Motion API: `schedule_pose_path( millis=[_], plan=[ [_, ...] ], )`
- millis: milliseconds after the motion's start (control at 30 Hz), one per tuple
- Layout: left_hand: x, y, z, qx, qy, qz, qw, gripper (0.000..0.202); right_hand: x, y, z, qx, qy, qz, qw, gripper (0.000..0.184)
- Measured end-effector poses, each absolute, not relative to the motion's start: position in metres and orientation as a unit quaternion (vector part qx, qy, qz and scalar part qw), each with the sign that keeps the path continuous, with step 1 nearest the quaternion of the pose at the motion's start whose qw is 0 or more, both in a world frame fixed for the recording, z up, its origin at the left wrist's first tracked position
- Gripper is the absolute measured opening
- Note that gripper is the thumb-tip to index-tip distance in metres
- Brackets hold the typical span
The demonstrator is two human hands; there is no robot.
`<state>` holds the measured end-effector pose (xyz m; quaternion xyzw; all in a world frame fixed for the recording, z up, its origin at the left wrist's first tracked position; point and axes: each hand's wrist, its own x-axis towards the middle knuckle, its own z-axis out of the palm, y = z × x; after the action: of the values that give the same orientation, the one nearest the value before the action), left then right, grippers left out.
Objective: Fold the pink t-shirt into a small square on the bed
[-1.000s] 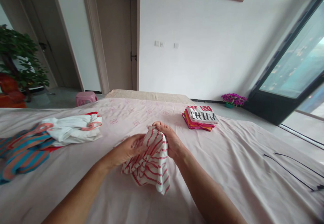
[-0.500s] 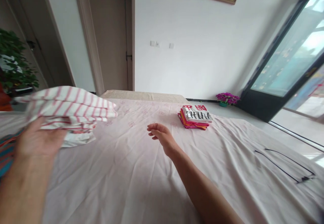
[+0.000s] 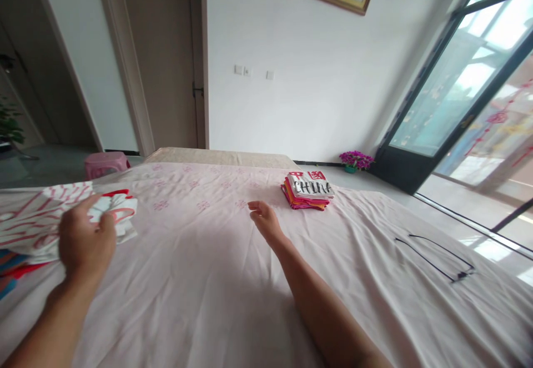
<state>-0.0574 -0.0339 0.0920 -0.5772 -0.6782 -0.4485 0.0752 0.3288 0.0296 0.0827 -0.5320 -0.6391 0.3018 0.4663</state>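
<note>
My left hand [image 3: 85, 237] reaches over the heap of clothes at the left edge of the bed. Its thumb and fingers are closed on the edge of a white garment with red stripes [image 3: 29, 223], which lies blurred on top of that heap. Beneath it show a white piece with red trim [image 3: 122, 207] and blue and red cloth [image 3: 8, 265]. My right hand [image 3: 264, 218] rests on the pale pink bed sheet [image 3: 200, 279] near the middle, fingers loosely apart, holding nothing.
A folded stack of clothes [image 3: 308, 190] with a printed top sits at the far side of the bed. A black wire hanger [image 3: 437, 257] lies on the sheet at right. A pink stool [image 3: 104, 162] and potted purple flowers [image 3: 356, 161] stand on the floor.
Both hands held the striped garment at the centre a second ago. My left hand swung it left and lowered it onto the heap; my right hand let go and stayed near the middle.
</note>
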Motion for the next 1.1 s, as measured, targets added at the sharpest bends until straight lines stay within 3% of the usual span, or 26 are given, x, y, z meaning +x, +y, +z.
schedule_pose_path(
  millis=[300, 533, 667, 867, 933, 1100],
  plan=[
    [-0.007, -0.006, 0.017, -0.694, -0.66, -0.268, 0.108, 0.047, 0.408, 0.058, 0.079, -0.706, -0.582, 0.05, 0.401, 0.059],
    [-0.015, -0.002, 0.014, -0.705, -0.666, -0.234, 0.073, 0.043, 0.439, 0.082, 0.087, -0.769, -0.547, -0.125, 0.305, 0.064],
    [-0.012, -0.002, 0.015, -0.704, -0.667, -0.234, 0.063, 0.044, 0.456, 0.101, 0.093, -0.789, -0.552, -0.13, 0.237, 0.068],
    [-0.011, -0.003, 0.017, -0.705, -0.666, -0.237, 0.058, 0.043, 0.475, 0.113, 0.109, -0.793, -0.565, -0.124, 0.19, 0.038],
    [-0.011, -0.003, 0.018, -0.704, -0.669, -0.231, 0.059, 0.043, 0.481, 0.114, 0.119, -0.805, -0.556, -0.101, 0.18, 0.037],
    [-0.012, -0.001, 0.016, -0.704, -0.671, -0.224, 0.064, 0.042, 0.483, 0.105, 0.153, -0.806, -0.536, -0.085, 0.234, 0.042]
  ],
)
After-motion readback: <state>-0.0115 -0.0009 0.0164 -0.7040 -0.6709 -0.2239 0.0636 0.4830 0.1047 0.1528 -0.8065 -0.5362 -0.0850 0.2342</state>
